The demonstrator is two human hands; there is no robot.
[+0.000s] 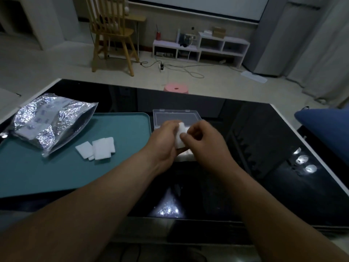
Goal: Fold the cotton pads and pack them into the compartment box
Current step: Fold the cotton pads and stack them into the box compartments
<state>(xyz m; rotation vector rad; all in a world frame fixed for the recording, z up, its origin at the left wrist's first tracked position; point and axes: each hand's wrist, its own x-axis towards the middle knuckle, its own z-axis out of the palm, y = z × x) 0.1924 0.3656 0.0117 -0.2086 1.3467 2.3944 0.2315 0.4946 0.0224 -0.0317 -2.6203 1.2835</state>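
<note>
Both hands meet at the centre of the frame, over the clear compartment box point(175, 115). The left hand point(164, 142) grips a white cotton pad point(180, 138) from the side, and the right hand point(204, 142) pinches its near edge between thumb and fingertips. The pad looks soft and springy, so I judge the fold may spring open if the pinch slackens, or catch on the box's rim and go in crooked. The light plastic box could also slide on the glossy black worktop point(245, 138). More flat, fluffy square pads point(100, 148) lie left of centre on the matte teal tray point(122, 129), beside a crinkled foil bag point(49, 121).
</note>
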